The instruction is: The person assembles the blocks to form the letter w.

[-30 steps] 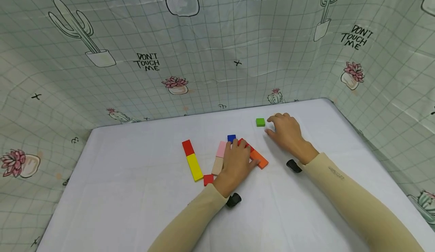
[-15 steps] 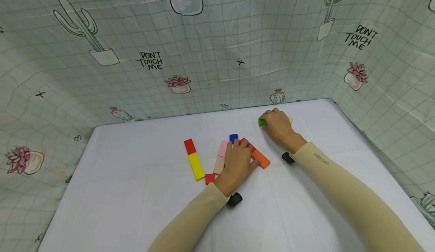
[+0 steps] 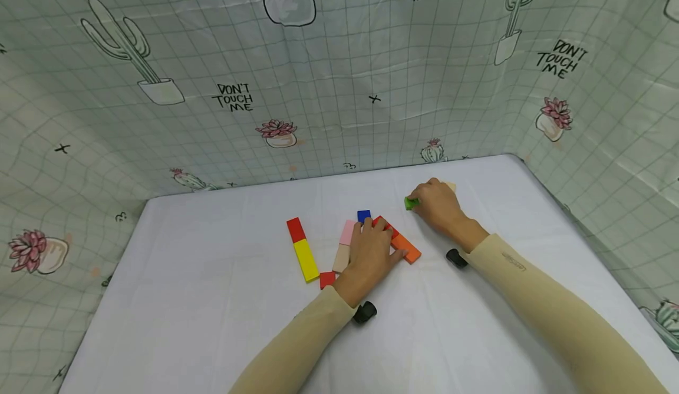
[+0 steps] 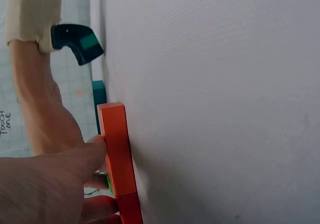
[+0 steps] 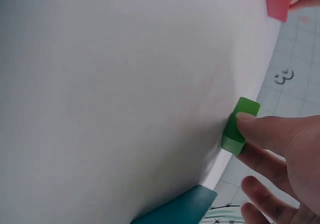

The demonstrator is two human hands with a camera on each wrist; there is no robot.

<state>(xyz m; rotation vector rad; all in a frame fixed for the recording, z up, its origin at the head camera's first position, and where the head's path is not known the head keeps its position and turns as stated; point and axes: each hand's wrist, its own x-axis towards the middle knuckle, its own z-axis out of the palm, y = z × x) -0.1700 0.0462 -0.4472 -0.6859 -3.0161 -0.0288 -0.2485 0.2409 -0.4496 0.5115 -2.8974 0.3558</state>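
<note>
My right hand (image 3: 437, 207) pinches a small green block (image 5: 240, 126) between thumb and fingers, at the table's far right. My left hand (image 3: 369, 256) rests over a group of blocks, fingers spread. Its thumb touches the orange block (image 4: 118, 151) and its fingertips lie at the red block (image 4: 129, 209) joined to it end to end. Left of this hand are a pink block (image 3: 347, 232) and a tan block (image 3: 341, 259), with a blue block (image 3: 363, 216) just beyond the fingertips. The palm hides whatever lies beneath it.
A red block (image 3: 296, 229) and a yellow block (image 3: 306, 260) form a slanted line at left, a small red block (image 3: 327, 279) near its lower end. A cream piece (image 3: 451, 186) shows behind the right hand. A teal block (image 5: 177, 208) lies near the right hand.
My right hand has reached the green block, taken hold of it and drawn it slightly toward me. The left hand keeps its place on the blocks.
</note>
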